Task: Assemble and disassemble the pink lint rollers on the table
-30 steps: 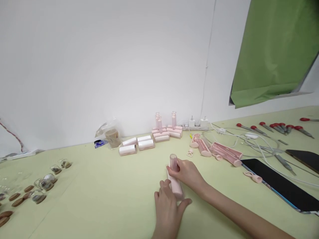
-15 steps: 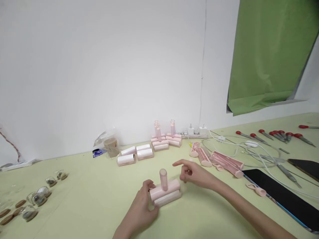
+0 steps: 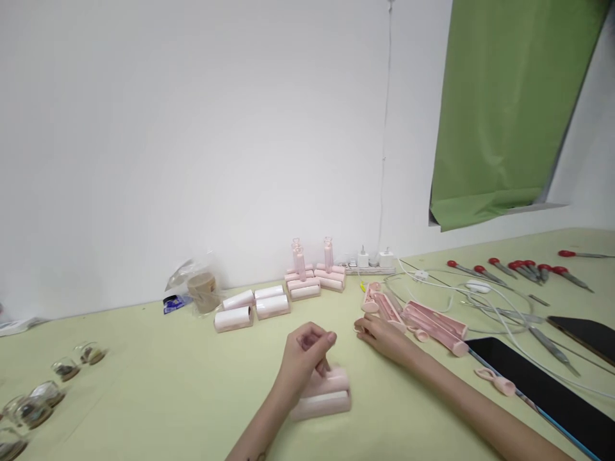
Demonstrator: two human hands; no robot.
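A pink lint roller [image 3: 323,392] stands on the pale green table [image 3: 168,384] in front of me, its white roll lying flat. My left hand [image 3: 303,358] is closed over the top of its upright handle, hiding it. My right hand [image 3: 382,335] is further right, fingers curled near the table, reaching to a small pink part beside the loose pink handle pieces [image 3: 423,320]. Whether it holds anything I cannot make out.
More assembled pink rollers [image 3: 310,278] and white rolls [image 3: 252,307] sit by the wall. A bagged tape roll [image 3: 199,291], small glass jars [image 3: 52,384], red-handled tools [image 3: 514,269], cables [image 3: 485,294], a power strip [image 3: 372,262] and dark tablets [image 3: 542,378] surround the spot.
My left hand moved from the roller's side up onto its handle top. My right hand moved away to the right toward the loose pink parts. The view shifted right.
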